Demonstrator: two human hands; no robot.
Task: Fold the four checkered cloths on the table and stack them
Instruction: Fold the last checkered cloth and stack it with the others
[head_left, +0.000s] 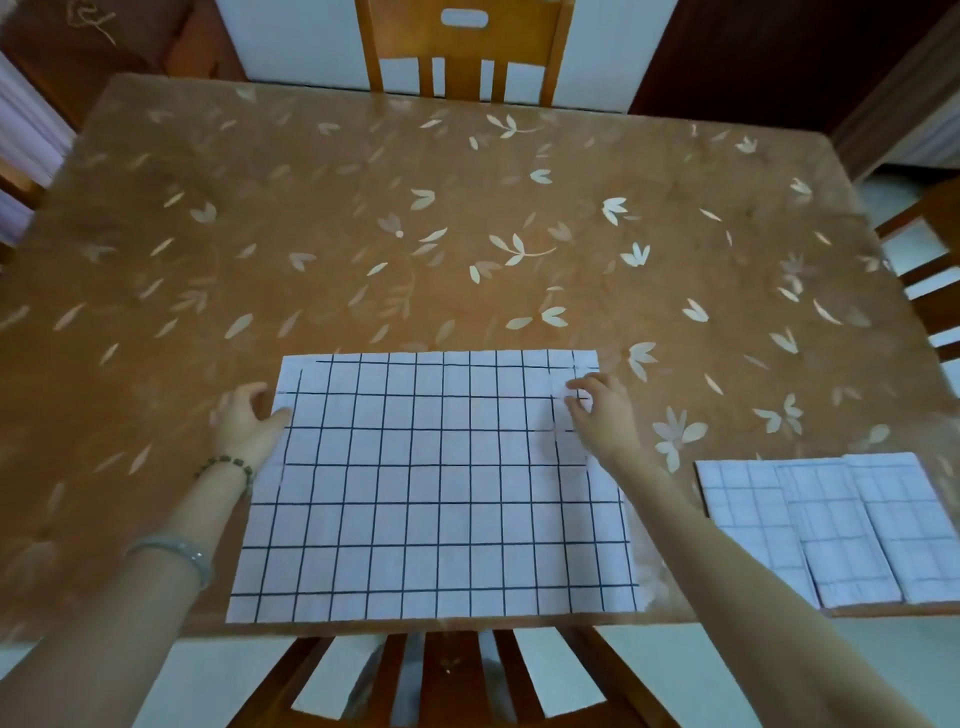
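Note:
A white cloth with a black grid (431, 488) lies flat at the near edge of the table, its far edge looking doubled over. My left hand (249, 421) rests at its far left corner, thumb on the cloth and fingers curled at the edge. At the far right corner my right hand (597, 410) lies on the cloth with fingertips bent onto it. Three folded checkered cloths (831, 525) lie at the near right, overlapping side by side.
The table (467, 234) wears an orange cover with a leaf print. Wooden chairs stand at the far side (462, 52), at the near side (457, 675) under the cloth's edge, and at the right (930, 270).

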